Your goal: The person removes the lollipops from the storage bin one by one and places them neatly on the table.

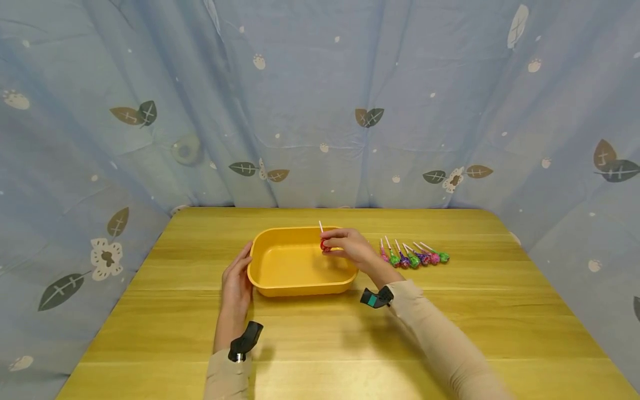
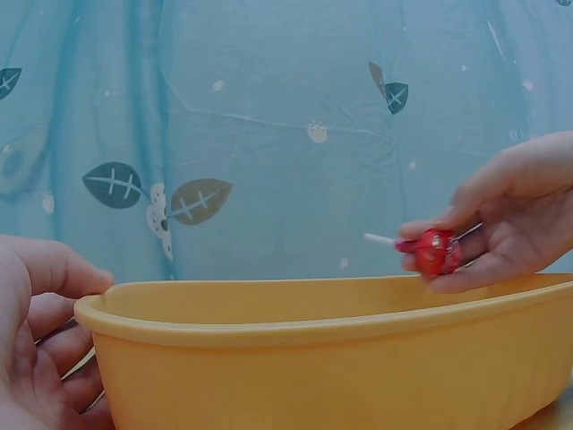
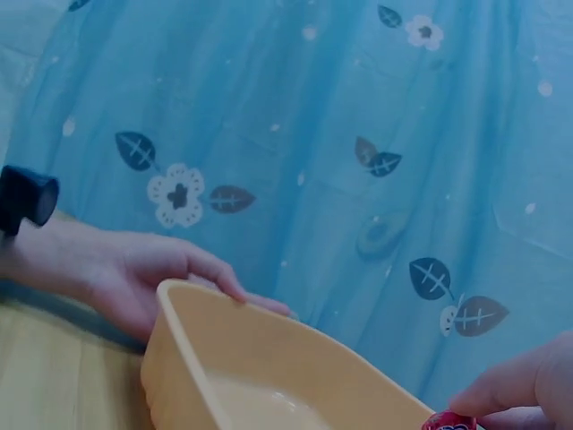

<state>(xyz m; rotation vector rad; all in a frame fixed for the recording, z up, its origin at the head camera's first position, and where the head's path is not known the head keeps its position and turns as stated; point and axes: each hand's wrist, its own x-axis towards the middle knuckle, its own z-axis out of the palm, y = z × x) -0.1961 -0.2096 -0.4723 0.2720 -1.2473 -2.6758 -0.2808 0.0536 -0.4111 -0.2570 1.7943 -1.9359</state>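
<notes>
A yellow plastic basin (image 1: 300, 290) with rounded corners sits on the wooden table. At its left end my left hand (image 1: 236, 286) holds it, with a fingertip on the rim and bent fingers along the outer wall in the left wrist view. Above the basin's right part, my right hand (image 1: 350, 247) pinches a red-wrapped lollipop (image 2: 436, 252) by its candy head. The white stick points up in the head view and leftward in the left wrist view. Only part of the lollipop shows at the bottom of the right wrist view.
Several wrapped lollipops (image 1: 414, 261), pink, green and purple, lie in a row on the table right of the basin, sticks pointing away. The wooden table (image 1: 175, 311) ends at a blue patterned curtain (image 1: 320, 83) behind and at both sides.
</notes>
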